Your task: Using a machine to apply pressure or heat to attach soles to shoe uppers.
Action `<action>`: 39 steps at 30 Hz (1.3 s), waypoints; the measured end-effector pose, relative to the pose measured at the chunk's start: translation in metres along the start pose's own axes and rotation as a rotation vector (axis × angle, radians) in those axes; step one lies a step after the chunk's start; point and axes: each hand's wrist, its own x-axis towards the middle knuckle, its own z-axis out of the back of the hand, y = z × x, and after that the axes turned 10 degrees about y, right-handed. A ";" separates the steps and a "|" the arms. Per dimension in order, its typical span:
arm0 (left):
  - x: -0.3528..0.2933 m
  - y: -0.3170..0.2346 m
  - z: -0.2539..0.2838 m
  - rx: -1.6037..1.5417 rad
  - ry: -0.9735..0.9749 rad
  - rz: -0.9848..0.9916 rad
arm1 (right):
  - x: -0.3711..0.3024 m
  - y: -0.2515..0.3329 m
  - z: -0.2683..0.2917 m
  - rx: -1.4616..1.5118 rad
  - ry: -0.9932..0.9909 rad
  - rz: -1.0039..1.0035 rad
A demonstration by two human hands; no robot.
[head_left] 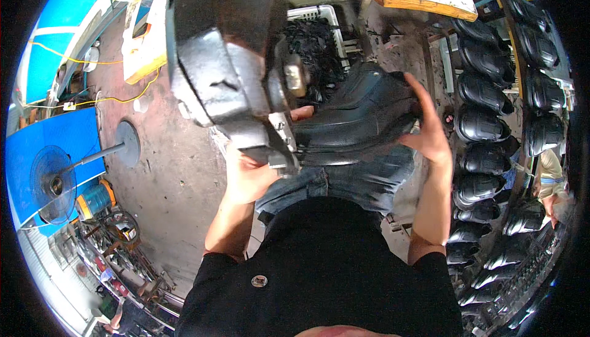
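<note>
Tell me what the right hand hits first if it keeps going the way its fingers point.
The right hand points up and slightly left, its fingers at the black boot's end. Going on, it would likely slide along the boot, then reach the black pile in the white crate; depth is unclear.

Head view, looking down the wearer's own body. A black short-sleeved shirt point(332, 269) fills the lower centre of the frame; its fabric is plain, and its two sleeves end in hems just above the elbows, one at lower left, one at lower right. A small round badge point(259, 281), pale-rimmed with a dark centre, sits on the shirt at lower centre-left. Above the shirt, at mid-frame, blue denim jeans point(344, 180) show a faded, creased surface with visible seams. Both forearms are bare from sleeve hem to wrist. The left hand point(249, 174) and right hand point(430, 134) are ungloved, with no rings, watch or bands visible.
</note>
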 end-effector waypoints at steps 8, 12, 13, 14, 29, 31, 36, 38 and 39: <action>-0.027 0.043 0.008 -0.459 -0.338 0.160 | -0.008 0.060 0.042 -0.174 -0.170 0.168; -0.025 0.039 0.007 -0.574 -0.223 0.050 | -0.013 0.091 0.049 -0.252 -0.157 0.277; -0.024 0.039 0.006 -0.575 -0.231 0.044 | -0.014 0.104 0.042 -0.309 -0.203 0.293; -0.023 0.039 0.004 -0.635 -0.273 0.030 | -0.013 0.112 0.031 -0.091 -0.248 0.298; -0.068 0.033 0.060 -0.573 -0.411 -0.062 | 0.003 0.123 -0.063 -0.011 -0.248 0.258; -0.075 0.021 0.069 -0.499 -0.447 -0.076 | 0.008 0.117 -0.076 0.148 -0.197 0.278; -0.065 -0.016 0.063 0.410 -0.640 -0.336 | 0.023 0.126 -0.098 -0.001 -0.055 0.231; -0.055 -0.028 0.053 0.769 -0.583 -0.421 | 0.028 0.126 -0.100 -0.076 -0.024 0.205; -0.053 -0.039 0.045 0.850 -0.468 -0.368 | 0.030 0.130 -0.103 -0.063 -0.018 0.207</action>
